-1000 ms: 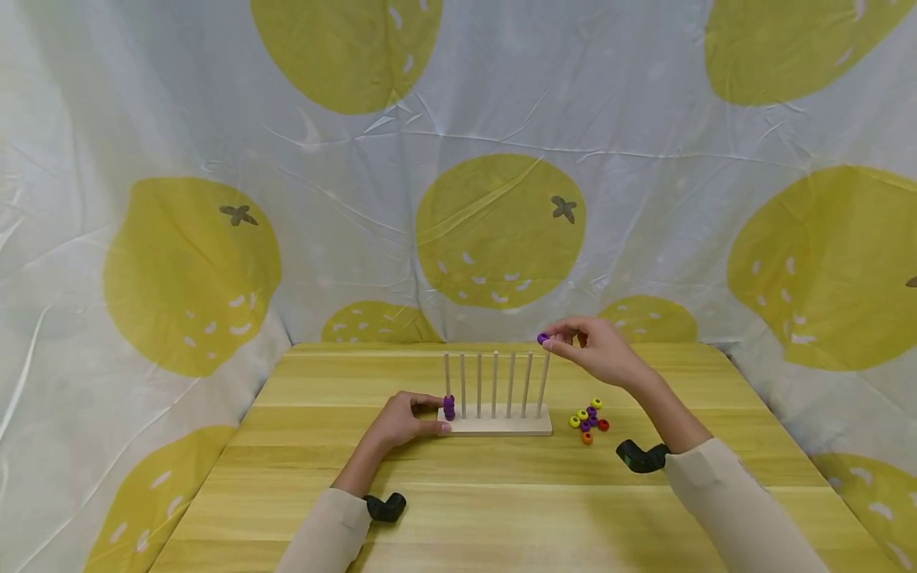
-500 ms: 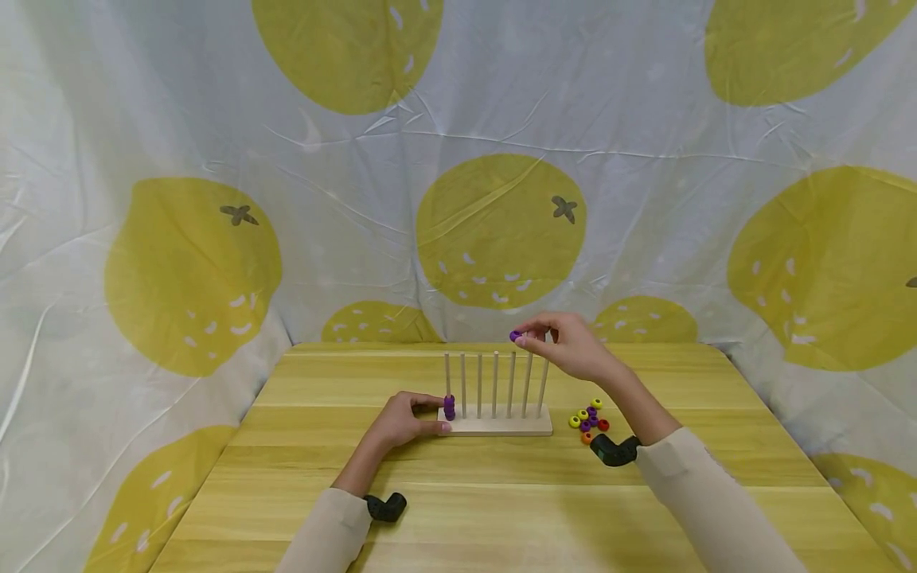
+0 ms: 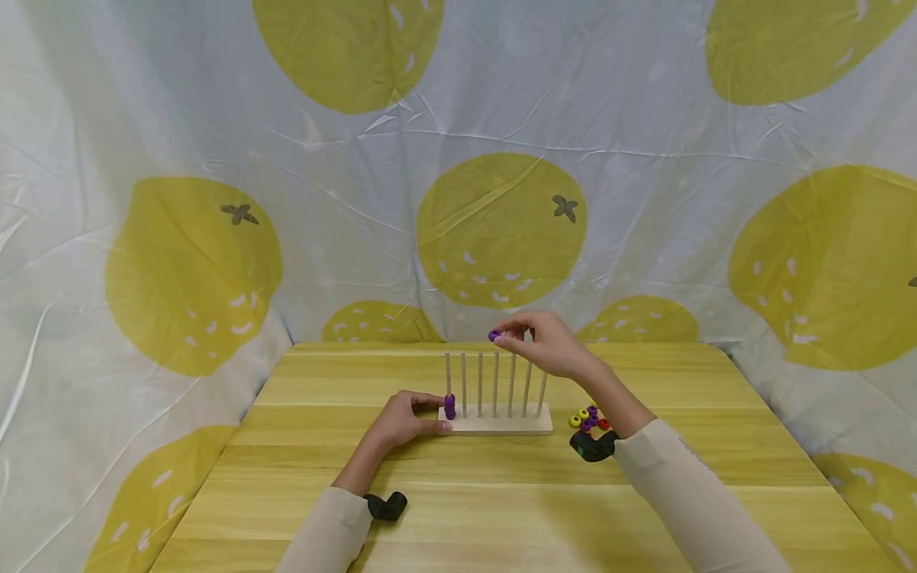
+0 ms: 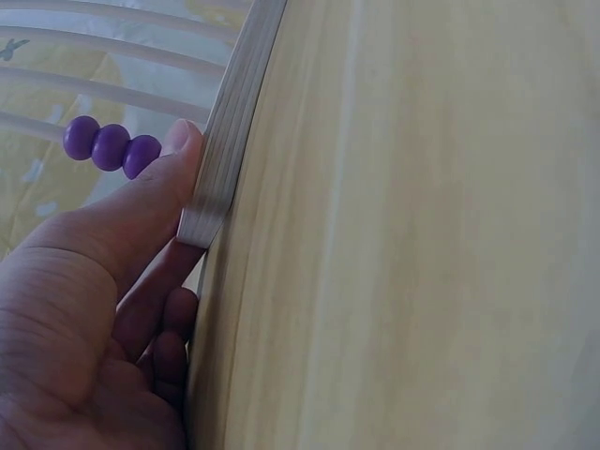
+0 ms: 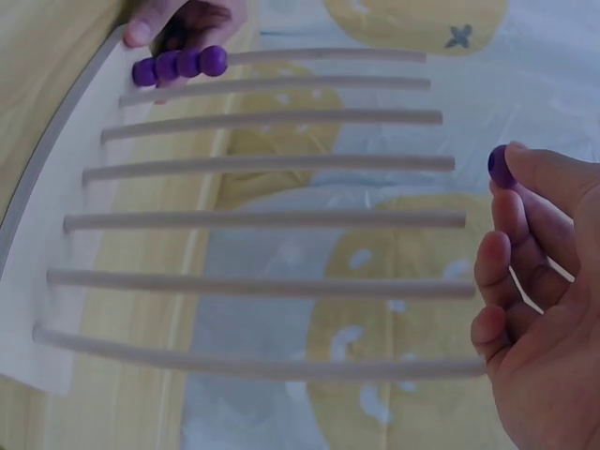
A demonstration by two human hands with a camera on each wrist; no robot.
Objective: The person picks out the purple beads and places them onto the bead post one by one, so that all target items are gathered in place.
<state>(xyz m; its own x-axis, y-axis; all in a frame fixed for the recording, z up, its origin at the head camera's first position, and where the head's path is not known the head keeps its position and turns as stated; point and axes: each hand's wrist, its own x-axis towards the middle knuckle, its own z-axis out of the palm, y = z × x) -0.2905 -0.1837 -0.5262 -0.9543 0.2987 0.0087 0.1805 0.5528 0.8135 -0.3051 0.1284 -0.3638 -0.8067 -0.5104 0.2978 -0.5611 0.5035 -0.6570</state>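
Note:
A wooden peg rack (image 3: pixel 494 428) stands on the table, a row of upright pegs rising from its flat base. My left hand (image 3: pixel 401 419) grips the base's left end, the thumb (image 4: pixel 178 155) on its front edge. Several purple beads (image 5: pixel 178 66) are stacked low on the leftmost peg, right beside that hand. Between thumb and fingertips, my right hand (image 3: pixel 550 346) pinches one purple bead (image 3: pixel 495 336). In the head view this bead is just above the top of the middle peg; in the right wrist view it sits beyond the peg ends.
A small group of loose beads (image 3: pixel 583 415), yellow, purple and red, lies on the table (image 3: pixel 458 509) right of the rack, partly hidden by the right wrist's black camera (image 3: pixel 593 446). A lemon-patterned cloth (image 3: pixel 358 199) hangs behind the table.
My right hand has moved left above the pegs with the purple bead, from the rightmost peg to the middle one. The left hand and the rack have stayed put.

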